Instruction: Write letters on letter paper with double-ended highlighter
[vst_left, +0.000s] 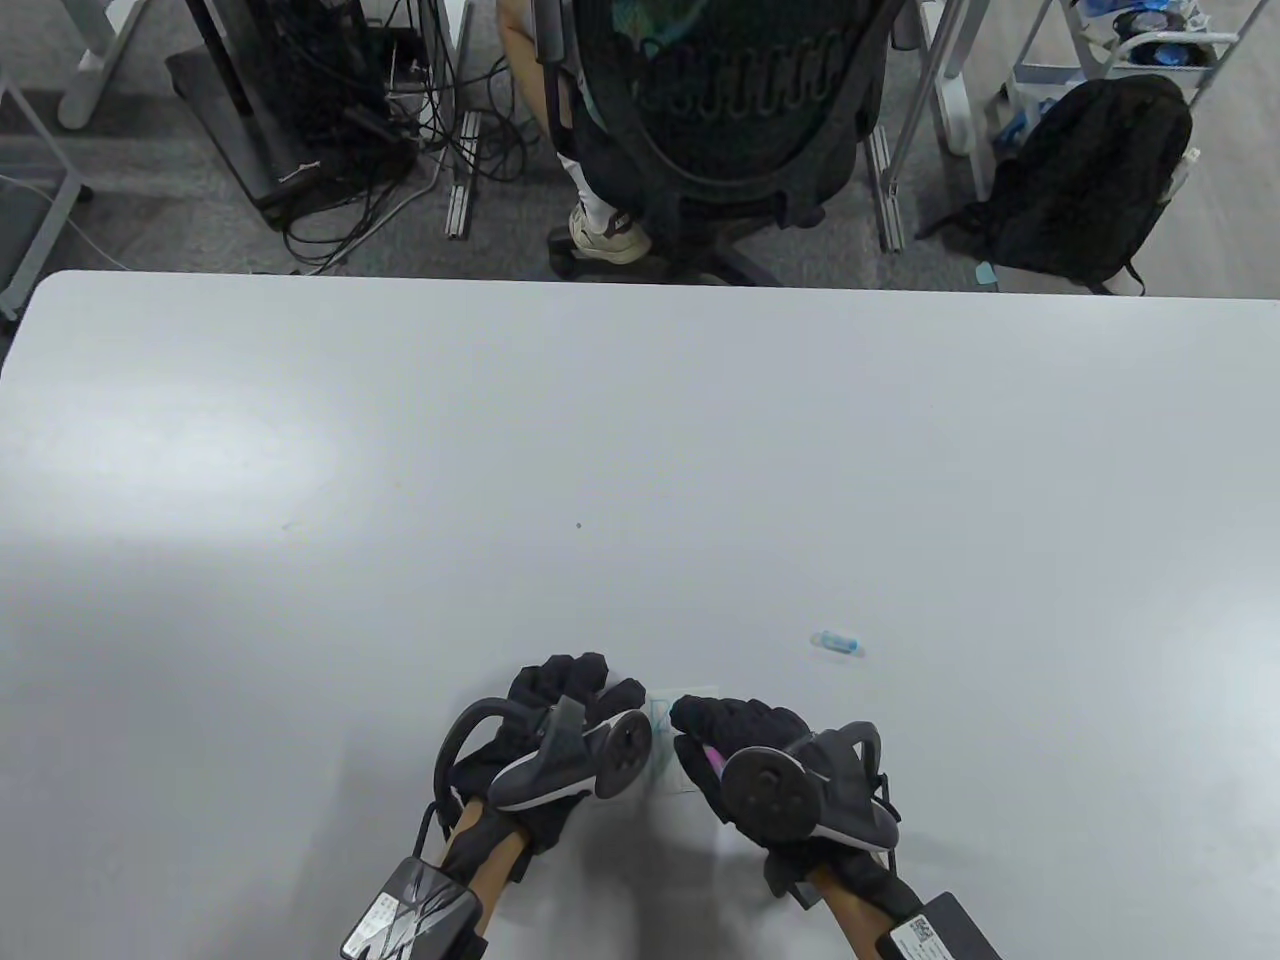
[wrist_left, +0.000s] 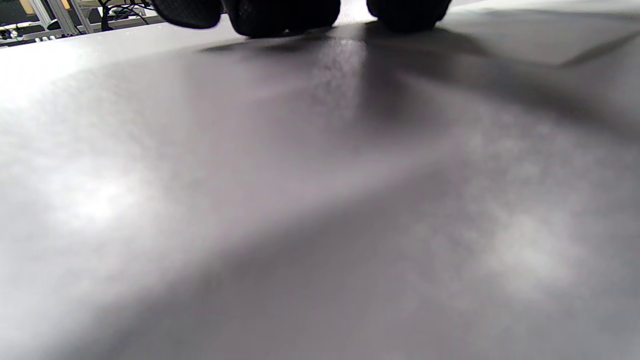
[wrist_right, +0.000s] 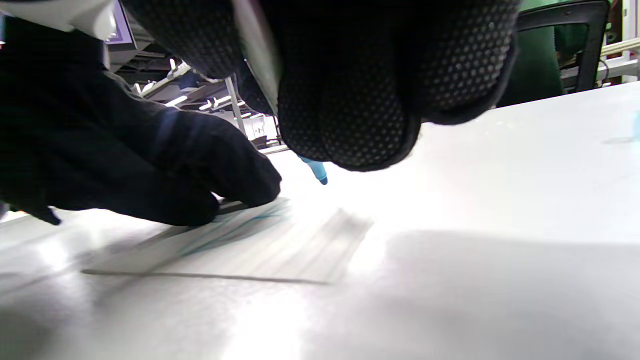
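While the gloved left hand (vst_left: 560, 735) presses flat fingers on the small white sheet of letter paper (wrist_right: 260, 245) near the grey table's (vst_left: 640, 450) front edge, the gloved right hand (vst_left: 745, 755) pinches a double-ended highlighter with blue tip (wrist_right: 316, 172) poised just above it. Good strokes likely need firm paper pinning and light, even pressure. A blue cap (vst_left: 838, 643) lies to the right, apart.
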